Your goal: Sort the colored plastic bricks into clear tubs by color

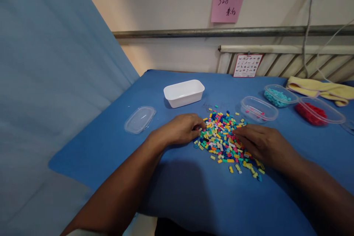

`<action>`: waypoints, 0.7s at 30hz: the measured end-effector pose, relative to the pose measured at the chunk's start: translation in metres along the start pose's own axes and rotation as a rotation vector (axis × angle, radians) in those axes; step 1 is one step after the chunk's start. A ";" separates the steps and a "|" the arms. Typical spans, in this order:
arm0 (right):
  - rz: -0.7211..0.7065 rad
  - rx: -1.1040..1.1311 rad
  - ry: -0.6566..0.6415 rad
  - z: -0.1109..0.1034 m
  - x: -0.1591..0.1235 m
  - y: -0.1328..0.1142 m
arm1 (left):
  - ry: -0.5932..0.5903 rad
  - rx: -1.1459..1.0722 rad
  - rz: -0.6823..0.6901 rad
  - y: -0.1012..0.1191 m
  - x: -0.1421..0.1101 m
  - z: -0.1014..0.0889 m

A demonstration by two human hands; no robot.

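Note:
A spread pile of small colourful toy building bricks (pixel 218 138) lies on the blue-covered table (pixel 177 184), mixing yellow, blue, pink, green, white and other colours. At the pile's left edge is my left hand (pixel 185 128), its fingers curled in towards the thumb; whatever is between them is hidden. My right hand (pixel 257 142) reaches in from the right, palm down, fingertips pressed together among the bricks. I cannot make out if a brick is in its fingers.
Behind the pile stands a white plastic box (pixel 184 96). A clear lid (pixel 140 120) lies at left. At right are clear tubs with a few pink bricks (pixel 256 112), turquoise bricks (pixel 278 97) and red bricks (pixel 312 113), beside a yellow cloth (pixel 320 87). A blue curtain (pixel 55 66) hangs at left.

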State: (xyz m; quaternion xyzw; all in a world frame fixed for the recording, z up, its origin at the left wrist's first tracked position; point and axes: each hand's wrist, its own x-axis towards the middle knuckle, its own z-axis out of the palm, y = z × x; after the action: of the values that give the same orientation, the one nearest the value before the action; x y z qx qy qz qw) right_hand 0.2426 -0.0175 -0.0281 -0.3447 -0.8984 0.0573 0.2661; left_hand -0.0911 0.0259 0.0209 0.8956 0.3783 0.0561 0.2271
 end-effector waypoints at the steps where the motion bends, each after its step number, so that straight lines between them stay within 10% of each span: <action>1: 0.003 0.000 -0.008 0.000 0.000 0.000 | 0.001 -0.007 0.011 -0.001 0.000 0.001; 15: 0.006 0.000 -0.029 0.001 -0.005 0.003 | 0.168 -0.391 -0.164 -0.005 0.004 -0.003; 21: 0.008 0.017 -0.032 0.000 -0.004 0.002 | 0.260 -0.238 -0.169 -0.010 0.005 -0.003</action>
State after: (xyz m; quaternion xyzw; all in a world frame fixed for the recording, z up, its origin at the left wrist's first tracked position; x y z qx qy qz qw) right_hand 0.2465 -0.0183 -0.0306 -0.3452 -0.9006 0.0716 0.2543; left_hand -0.0949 0.0371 0.0190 0.8127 0.4691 0.1962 0.2847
